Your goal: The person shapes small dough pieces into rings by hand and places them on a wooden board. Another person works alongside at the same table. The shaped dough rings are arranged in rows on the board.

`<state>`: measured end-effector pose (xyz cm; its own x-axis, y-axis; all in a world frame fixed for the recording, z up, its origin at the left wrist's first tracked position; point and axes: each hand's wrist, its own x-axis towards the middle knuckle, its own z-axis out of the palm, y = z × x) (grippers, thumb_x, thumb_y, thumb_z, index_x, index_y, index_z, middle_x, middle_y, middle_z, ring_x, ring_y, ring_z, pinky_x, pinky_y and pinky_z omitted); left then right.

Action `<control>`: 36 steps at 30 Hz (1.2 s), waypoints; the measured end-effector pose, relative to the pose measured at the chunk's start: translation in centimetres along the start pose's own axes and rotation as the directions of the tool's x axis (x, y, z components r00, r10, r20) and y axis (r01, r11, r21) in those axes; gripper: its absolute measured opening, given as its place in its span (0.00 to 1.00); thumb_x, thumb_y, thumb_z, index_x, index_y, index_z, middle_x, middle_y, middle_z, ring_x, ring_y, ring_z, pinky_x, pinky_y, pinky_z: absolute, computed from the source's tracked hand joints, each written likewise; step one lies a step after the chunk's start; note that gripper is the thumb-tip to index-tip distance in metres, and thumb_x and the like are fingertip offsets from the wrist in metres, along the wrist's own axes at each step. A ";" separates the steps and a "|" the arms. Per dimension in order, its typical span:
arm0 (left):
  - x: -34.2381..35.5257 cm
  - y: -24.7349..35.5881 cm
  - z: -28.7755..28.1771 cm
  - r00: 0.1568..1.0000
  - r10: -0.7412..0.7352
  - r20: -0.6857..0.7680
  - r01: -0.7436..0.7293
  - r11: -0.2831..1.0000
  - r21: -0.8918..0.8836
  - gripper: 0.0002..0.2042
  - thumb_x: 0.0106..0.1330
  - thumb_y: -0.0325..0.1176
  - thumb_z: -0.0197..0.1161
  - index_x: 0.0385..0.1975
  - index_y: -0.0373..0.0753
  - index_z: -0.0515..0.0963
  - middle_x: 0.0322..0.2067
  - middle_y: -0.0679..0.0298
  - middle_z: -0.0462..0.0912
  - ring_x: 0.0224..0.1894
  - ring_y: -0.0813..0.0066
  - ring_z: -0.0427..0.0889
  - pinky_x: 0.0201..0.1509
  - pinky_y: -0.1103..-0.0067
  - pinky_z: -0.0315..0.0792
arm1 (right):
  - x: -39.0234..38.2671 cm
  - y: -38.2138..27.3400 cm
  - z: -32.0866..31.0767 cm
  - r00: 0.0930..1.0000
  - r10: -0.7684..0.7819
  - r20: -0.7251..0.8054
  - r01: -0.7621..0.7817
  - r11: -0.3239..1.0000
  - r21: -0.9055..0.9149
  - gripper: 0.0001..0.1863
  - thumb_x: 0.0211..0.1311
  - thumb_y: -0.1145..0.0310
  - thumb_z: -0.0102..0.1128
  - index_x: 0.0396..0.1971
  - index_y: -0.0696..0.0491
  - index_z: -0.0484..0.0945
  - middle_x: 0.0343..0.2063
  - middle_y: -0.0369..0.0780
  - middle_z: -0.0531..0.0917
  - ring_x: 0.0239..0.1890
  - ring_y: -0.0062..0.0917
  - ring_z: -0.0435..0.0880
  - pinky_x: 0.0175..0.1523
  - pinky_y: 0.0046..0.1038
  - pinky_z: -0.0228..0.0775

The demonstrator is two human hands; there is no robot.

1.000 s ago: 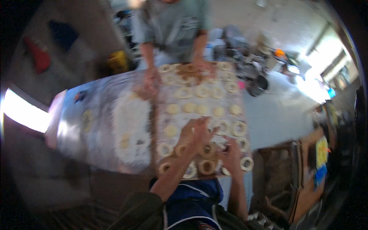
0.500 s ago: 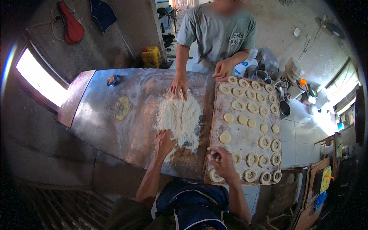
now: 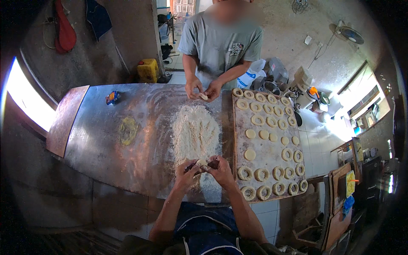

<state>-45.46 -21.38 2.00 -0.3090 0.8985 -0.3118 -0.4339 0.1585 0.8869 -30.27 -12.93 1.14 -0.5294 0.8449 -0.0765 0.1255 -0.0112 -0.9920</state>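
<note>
My left hand (image 3: 187,172) and my right hand (image 3: 219,172) meet low over a patch of white flour (image 3: 195,131), both closed on a small pale dough piece (image 3: 202,162) held between their fingertips. Just right of them lies a floured wooden board (image 3: 243,144) carrying rows of dough rings (image 3: 262,174) and several flat dough rounds (image 3: 250,154). The metal-topped table (image 3: 104,153) extends to the left.
A co-worker (image 3: 219,51) across the table holds another dough piece (image 3: 203,96) in both hands. A small package (image 3: 112,97) lies at back left, near a loose panel (image 3: 63,123). Behind are a yellow jerrycan (image 3: 148,70) and cluttered containers (image 3: 306,95); wooden boards (image 3: 338,195) stand at right.
My right hand has moved left from the board to join my left hand over the flour, dough now between them. The co-worker's hand has lifted from the flour to hold dough with the other.
</note>
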 end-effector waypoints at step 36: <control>4.6 -10.6 26.5 0.944 0.302 0.130 -0.269 0.937 -0.224 0.15 0.72 0.42 0.42 0.29 0.38 0.66 0.24 0.55 0.71 0.29 0.55 0.75 0.30 0.59 0.68 | -7.0 -3.5 -22.5 0.895 -0.190 -0.403 0.092 0.964 -0.248 0.20 0.67 0.66 0.53 0.18 0.65 0.78 0.13 0.51 0.74 0.16 0.46 0.72 0.22 0.42 0.60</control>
<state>-19.84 -8.03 0.17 -0.3131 0.9496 0.0175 -0.5131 -0.1847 0.8382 -8.08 -6.79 7.38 -0.1594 0.9742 0.1599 0.2807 0.2000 -0.9387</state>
